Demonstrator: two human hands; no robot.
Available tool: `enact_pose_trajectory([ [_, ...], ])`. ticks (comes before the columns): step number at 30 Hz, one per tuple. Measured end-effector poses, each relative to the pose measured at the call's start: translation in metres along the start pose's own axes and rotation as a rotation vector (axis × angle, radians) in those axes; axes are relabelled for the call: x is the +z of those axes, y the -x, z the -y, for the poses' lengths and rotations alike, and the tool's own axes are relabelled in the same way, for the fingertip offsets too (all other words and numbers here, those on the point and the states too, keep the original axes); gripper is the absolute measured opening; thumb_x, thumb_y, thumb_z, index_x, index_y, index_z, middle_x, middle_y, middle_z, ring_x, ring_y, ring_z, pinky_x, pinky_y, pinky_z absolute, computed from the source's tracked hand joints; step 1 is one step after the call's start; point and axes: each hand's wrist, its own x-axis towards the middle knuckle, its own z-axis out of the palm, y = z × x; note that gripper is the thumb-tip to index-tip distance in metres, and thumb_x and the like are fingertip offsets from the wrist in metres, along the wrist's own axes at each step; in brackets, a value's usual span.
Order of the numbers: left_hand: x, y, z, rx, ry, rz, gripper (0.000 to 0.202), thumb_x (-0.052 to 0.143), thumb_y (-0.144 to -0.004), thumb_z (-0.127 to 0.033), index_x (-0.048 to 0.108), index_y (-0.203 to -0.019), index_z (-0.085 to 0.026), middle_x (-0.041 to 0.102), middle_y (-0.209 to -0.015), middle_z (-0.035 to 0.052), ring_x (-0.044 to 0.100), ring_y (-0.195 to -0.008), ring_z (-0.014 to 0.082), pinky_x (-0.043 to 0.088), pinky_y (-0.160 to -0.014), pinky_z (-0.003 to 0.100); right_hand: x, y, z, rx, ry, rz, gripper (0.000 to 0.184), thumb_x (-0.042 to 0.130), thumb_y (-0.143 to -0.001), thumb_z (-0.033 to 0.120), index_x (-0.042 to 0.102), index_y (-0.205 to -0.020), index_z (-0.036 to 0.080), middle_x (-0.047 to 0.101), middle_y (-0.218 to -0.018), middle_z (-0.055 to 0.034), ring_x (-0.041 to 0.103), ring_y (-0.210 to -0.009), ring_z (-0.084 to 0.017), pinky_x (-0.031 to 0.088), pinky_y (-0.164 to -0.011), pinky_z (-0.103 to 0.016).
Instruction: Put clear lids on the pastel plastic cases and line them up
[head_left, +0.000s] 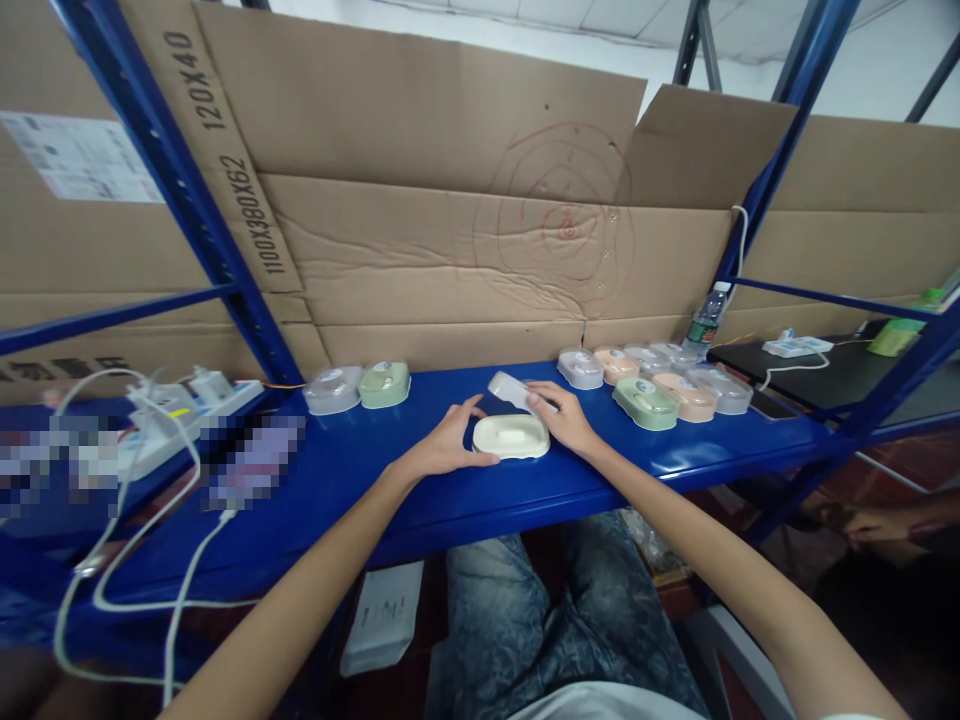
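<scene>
- This place looks like a warehouse or a small packing workshop.
- The work surface is a blue metal rack shelf (480,500) with cardboard sheets (450,200) behind it.
- Many same small plastic cases (660,385) stand in rows, near power strips (187,405) with cables.

The person's 2 arms are bare from the wrist up, with no sleeves, watch or rings in view. The left hand (442,445) and right hand (566,420) wear no gloves. Mottled, washed blue-grey jeans cover the legs, and a white shirt hem shows at the bottom edge.
</scene>
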Motion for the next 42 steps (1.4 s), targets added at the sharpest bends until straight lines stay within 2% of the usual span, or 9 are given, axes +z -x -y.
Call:
enact_pose_trajectory([
  [7,-0.001,0.0,-0.003,-0.032,0.018,0.016,0.115,0.089,-0.071,-0.058,0.029,-0.164,-0.024,0.059,-0.145,0.0147,0.045,-0.142,0.0405,0.034,-0.12,0.058,-0.002,0.001,-0.006,-0.009,0.035,-0.02,0.058,0.047,-0.103,0.069,0.081,-0.113,0.023,0.074,-0.127,-0.0137,0.07,-0.121,-0.029,0.054,-0.107,-0.046],
  [14,-0.001,0.001,-0.004,-0.087,0.014,0.015,0.125,0.088,-0.07,-0.064,0.023,-0.167,-0.021,0.051,-0.15,0.02,0.044,-0.143,0.0428,0.034,-0.12,0.058,0.0,0.011,0.013,-0.249,0.338,0.388,0.048,0.056,-0.103,0.06,0.074,-0.13,0.024,0.059,-0.146,-0.0158,0.056,-0.138,-0.031,0.044,-0.118,-0.052],
  [21,0.0,0.002,-0.002,-0.042,-0.006,0.022,0.126,0.087,-0.071,-0.063,0.018,-0.168,-0.021,0.055,-0.146,0.0173,0.046,-0.141,0.0419,0.031,-0.121,0.06,0.002,0.014,0.021,-0.336,0.448,0.495,0.05,0.052,-0.105,0.057,0.068,-0.137,0.022,0.054,-0.151,-0.0196,0.048,-0.145,-0.035,0.044,-0.117,-0.056],
  [24,-0.001,0.002,-0.003,-0.046,-0.006,0.031,0.124,0.086,-0.073,-0.064,0.019,-0.168,-0.021,0.054,-0.148,0.0173,0.044,-0.143,0.0414,0.031,-0.122,0.059,-0.001,0.013,0.02,-0.308,0.386,0.467,0.048,0.046,-0.108,0.055,0.064,-0.142,0.025,0.054,-0.153,-0.0159,0.048,-0.146,-0.032,0.042,-0.12,-0.055],
  [28,-0.002,0.002,-0.004,-0.055,-0.017,0.032,0.124,0.086,-0.072,-0.065,0.021,-0.168,-0.02,0.053,-0.149,0.0184,0.044,-0.143,0.0407,0.033,-0.122,0.057,-0.01,0.009,0.005,-0.172,0.365,0.191,0.048,0.037,-0.111,0.049,0.058,-0.149,0.026,0.054,-0.154,-0.0131,0.047,-0.147,-0.029,0.037,-0.124,-0.053],
  [31,-0.002,0.001,-0.003,-0.047,-0.034,0.026,0.118,0.086,-0.073,-0.064,0.027,-0.166,-0.022,0.052,-0.152,0.0177,0.045,-0.143,0.0401,0.034,-0.121,0.056,-0.015,0.005,-0.017,-0.025,0.479,0.068,0.056,0.046,-0.107,0.055,0.056,-0.151,0.022,0.05,-0.158,-0.0162,0.041,-0.152,-0.034,0.033,-0.126,-0.058],
  [34,-0.003,0.0,0.0,0.002,-0.059,0.006,0.101,0.084,-0.075,-0.065,0.043,-0.158,-0.024,0.053,-0.154,0.0147,0.047,-0.14,0.0388,0.036,-0.12,0.053,-0.015,-0.001,-0.038,0.112,0.5,0.149,0.057,0.047,-0.105,0.059,0.06,-0.148,0.024,0.056,-0.155,-0.0138,0.039,-0.153,-0.036,0.032,-0.125,-0.06],
  [38,-0.004,-0.001,0.003,0.034,-0.059,-0.015,0.088,0.084,-0.076,-0.065,0.054,-0.147,-0.024,0.06,-0.144,0.0117,0.053,-0.132,0.036,0.041,-0.116,0.05,-0.014,-0.005,-0.051,0.139,0.438,0.255,0.049,0.036,-0.11,0.053,0.068,-0.138,0.029,0.067,-0.144,-0.0064,0.048,-0.147,-0.03,0.036,-0.123,-0.053],
  [42,-0.005,-0.001,0.003,0.003,-0.04,-0.014,0.086,0.084,-0.075,-0.063,0.054,-0.145,-0.023,0.061,-0.142,0.0111,0.055,-0.13,0.0351,0.041,-0.115,0.05,-0.015,-0.003,-0.053,0.124,0.471,0.258,0.046,0.062,-0.101,0.048,0.062,-0.142,0.027,0.062,-0.146,-0.0113,0.048,-0.145,-0.032,0.041,-0.119,-0.052],
])
